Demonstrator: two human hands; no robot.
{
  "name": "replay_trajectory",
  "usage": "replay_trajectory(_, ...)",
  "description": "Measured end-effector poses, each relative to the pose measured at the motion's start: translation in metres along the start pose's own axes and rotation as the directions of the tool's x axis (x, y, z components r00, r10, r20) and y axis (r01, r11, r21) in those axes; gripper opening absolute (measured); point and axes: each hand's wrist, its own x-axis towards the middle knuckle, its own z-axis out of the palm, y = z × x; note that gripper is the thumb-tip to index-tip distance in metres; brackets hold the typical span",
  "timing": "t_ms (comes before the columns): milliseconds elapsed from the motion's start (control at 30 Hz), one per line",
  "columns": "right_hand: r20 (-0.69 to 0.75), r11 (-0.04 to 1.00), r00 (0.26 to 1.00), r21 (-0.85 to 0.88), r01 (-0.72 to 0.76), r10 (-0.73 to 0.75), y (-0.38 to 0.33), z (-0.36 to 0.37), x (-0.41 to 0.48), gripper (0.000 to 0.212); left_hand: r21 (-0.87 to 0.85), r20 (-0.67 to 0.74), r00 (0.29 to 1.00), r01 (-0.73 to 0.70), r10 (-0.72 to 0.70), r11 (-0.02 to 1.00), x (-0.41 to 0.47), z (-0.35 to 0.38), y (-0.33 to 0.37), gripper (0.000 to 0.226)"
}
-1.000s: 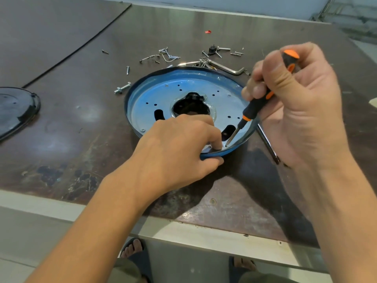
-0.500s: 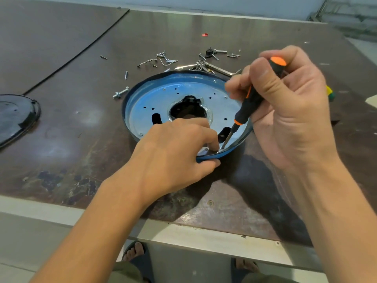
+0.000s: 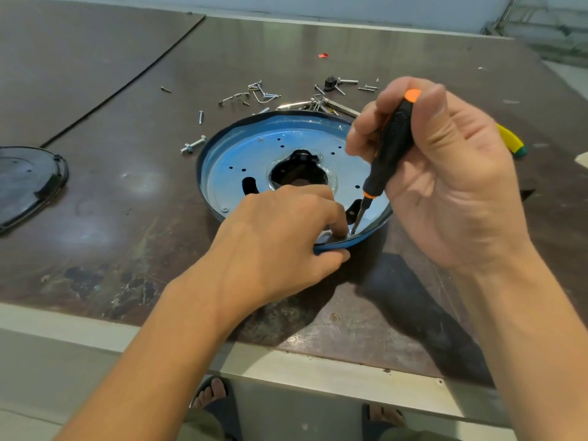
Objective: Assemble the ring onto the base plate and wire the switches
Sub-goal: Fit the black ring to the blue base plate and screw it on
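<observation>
Blue plate [image 3: 254, 154] sits on the table [image 3: 95, 249], close to me. My left hand [image 3: 276, 246] pinches its ring [image 3: 200, 173] beside the screw [image 3: 352, 232]. My right hand [image 3: 445, 173] grips the screwdriver [image 3: 391, 144]. If the tip slips, it could poke my finger.

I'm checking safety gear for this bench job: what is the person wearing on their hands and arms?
Nothing protective. The left hand and right hand are bare: no gloves, and no rings, watch or bands that show. The left forearm and right forearm are bare too, with no sleeve in view up to the frame's edge.
</observation>
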Motion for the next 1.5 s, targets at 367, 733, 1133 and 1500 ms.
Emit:
replay_trajectory(367, -0.04, 0.992, 0.998, -0.123, 0.039, -0.044, 0.0021, -0.0027, 0.0012, 0.014, -0.005, 0.0, 1.0, 0.008, -0.008, 1.0, -0.0009, -0.0009, 0.0007, 0.022)
replay_trajectory(733, 0.033, 0.998, 0.999, -0.06, -0.03, 0.032, 0.0008, -0.004, 0.001, 0.028, 0.001, -0.001, 1.0, 0.006, -0.006, 1.0, -0.0012, -0.0018, 0.001, 0.022)
replay_trajectory(1133, -0.12, 0.995, 0.991, -0.087, 0.041, -0.052, 0.0074, 0.0009, 0.0033, 0.017, -0.002, -0.004, 1.0, 0.005, -0.005, 1.0, -0.0005, -0.0007, 0.0013, 0.023)
replay_trajectory(1500, 0.144, 0.992, 0.99, -0.123, 0.029, -0.011, -0.0002, -0.0045, -0.001, 0.027, -0.013, -0.008, 1.0, -0.004, 0.004, 1.0, 0.0002, -0.0007, 0.0003, 0.024)
